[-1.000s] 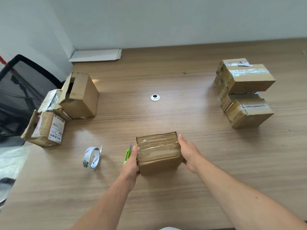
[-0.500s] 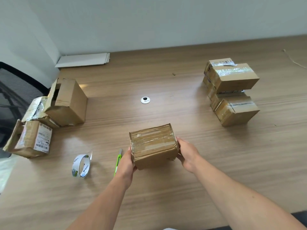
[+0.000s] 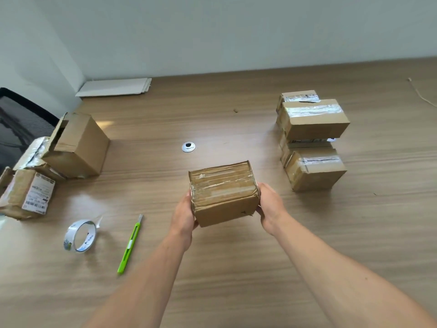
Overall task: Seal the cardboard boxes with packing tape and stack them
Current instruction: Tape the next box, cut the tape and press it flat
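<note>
A small taped cardboard box [image 3: 223, 194] is held above the wooden table [image 3: 236, 268], a little right of its middle. My left hand [image 3: 183, 215] grips its left side and my right hand [image 3: 269, 207] grips its right side. To the right stands a stack of sealed boxes [image 3: 312, 140], with a taped box [image 3: 313, 118] on top and another [image 3: 314, 170] in front at table level. A roll of clear packing tape [image 3: 80, 235] stands on edge at the front left, with a green utility knife [image 3: 130, 245] lying beside it.
Three unsealed boxes sit at the left edge: a tall open one [image 3: 76, 145], a crumpled one [image 3: 35, 155] and one with a shipping label [image 3: 27, 194]. Flat white cardboard [image 3: 115, 87] lies at the back. A cable grommet [image 3: 188, 147] is mid-table. A black chair [image 3: 19, 119] stands at the left.
Both hands have lifted the taped box off the table and carried it up and to the right, away from the knife and tape roll and toward the stack.
</note>
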A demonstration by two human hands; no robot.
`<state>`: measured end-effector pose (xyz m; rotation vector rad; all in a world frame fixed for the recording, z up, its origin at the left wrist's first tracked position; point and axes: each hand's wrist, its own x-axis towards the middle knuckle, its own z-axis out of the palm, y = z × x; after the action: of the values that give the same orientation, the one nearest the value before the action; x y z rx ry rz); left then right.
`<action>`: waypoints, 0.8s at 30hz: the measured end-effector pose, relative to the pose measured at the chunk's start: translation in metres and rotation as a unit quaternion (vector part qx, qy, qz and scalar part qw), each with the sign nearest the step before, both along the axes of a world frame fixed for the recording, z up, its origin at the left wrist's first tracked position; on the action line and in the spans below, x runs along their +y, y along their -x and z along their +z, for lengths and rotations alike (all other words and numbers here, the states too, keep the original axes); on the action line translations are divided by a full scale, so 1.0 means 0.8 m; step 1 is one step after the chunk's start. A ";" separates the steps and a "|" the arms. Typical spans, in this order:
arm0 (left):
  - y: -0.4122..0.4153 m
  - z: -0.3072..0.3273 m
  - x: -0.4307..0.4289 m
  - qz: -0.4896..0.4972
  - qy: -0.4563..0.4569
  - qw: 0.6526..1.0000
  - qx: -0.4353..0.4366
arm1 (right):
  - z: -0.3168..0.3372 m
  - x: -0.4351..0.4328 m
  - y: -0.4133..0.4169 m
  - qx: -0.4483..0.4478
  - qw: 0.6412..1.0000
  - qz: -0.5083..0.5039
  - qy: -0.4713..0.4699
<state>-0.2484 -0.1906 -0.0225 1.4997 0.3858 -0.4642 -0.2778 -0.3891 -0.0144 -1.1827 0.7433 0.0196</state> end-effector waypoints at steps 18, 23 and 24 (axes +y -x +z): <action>-0.032 0.059 -0.292 -0.063 0.012 0.996 -0.059 | 0.050 -0.268 0.003 -0.051 0.985 -0.164 0.002; -0.046 0.064 -0.332 -0.060 0.013 0.996 -0.060 | 0.042 -0.307 -0.008 -0.057 0.985 -0.163 0.000; -0.049 0.064 -0.339 -0.059 0.012 0.996 -0.058 | 0.041 -0.313 -0.009 -0.053 0.985 -0.167 0.004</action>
<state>-0.2090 -0.4616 0.0290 1.5231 0.1999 -0.4711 -0.2704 -0.6397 0.0187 -1.0470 0.8399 -0.3227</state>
